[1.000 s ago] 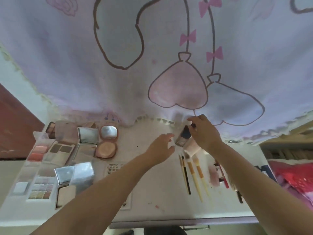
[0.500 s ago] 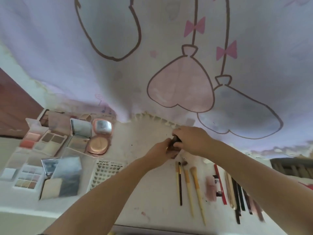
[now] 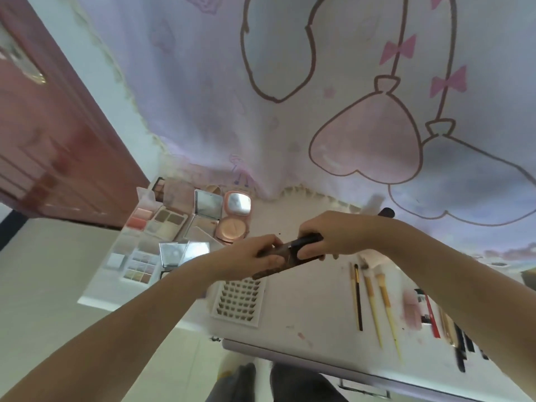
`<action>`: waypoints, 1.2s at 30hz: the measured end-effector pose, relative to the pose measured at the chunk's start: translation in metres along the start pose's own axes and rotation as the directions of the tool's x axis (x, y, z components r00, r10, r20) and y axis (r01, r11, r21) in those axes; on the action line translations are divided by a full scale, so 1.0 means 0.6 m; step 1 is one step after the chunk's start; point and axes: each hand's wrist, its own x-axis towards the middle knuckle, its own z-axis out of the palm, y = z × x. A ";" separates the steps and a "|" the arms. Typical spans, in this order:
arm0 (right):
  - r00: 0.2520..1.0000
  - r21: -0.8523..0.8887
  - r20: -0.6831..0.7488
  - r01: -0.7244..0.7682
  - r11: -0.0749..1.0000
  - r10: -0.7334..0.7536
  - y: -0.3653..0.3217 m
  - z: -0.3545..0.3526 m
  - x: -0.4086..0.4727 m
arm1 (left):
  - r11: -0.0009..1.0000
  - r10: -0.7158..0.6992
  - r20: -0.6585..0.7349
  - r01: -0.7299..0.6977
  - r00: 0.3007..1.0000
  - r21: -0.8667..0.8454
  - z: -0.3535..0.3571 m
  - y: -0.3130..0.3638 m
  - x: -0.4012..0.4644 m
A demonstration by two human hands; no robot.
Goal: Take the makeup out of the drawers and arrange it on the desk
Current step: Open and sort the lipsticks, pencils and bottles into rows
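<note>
Above tabletop (image 3: 304, 309) centre: left hand (image 3: 258, 258) and right hand (image 3: 327, 236) both clamped on one dark tube (image 3: 287, 258). Long axis runs 8 to 2 o'clock. Brushes (image 3: 374, 303) lie at 4 o'clock, nearer right hand.

Dark slim makeup case (image 3: 290, 253), tilted, above white desk (image 3: 313, 303)

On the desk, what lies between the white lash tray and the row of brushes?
In the head view, nothing: bare desk separates the lash tray from the brushes.
</note>
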 end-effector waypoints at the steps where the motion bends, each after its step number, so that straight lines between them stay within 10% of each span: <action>1: 1.000 0.022 0.013 -0.003 1.000 0.002 -0.001 0.001 -0.003 | 1.000 0.004 0.022 -0.004 1.000 0.016 -0.006 -0.003 -0.010; 5: 0.991 0.123 -0.072 -0.106 0.987 0.115 0.038 -0.031 -0.052 | 0.997 -0.071 -0.002 0.071 0.997 -0.039 -0.034 -0.054 -0.060; 10: 0.970 0.529 -0.199 -0.014 0.848 0.140 0.084 -0.027 -0.035 | 0.760 -0.146 -0.243 -0.048 0.959 -0.648 -0.039 -0.060 -0.046; 18: 0.772 0.676 -0.447 -0.038 0.736 0.451 0.127 0.082 0.112 | 0.956 -0.251 -0.636 0.085 0.730 -0.280 0.020 -0.063 0.087; 23: 0.705 0.690 -0.485 -0.055 0.722 0.518 0.141 0.089 0.190 | 0.923 -0.362 -0.700 0.129 0.616 -0.363 0.027 -0.059 0.159; 36: 0.741 0.593 -0.530 -0.024 0.805 0.412 0.164 0.076 0.300 | 0.878 -0.455 -0.730 0.122 0.511 -0.462 0.007 -0.071 0.258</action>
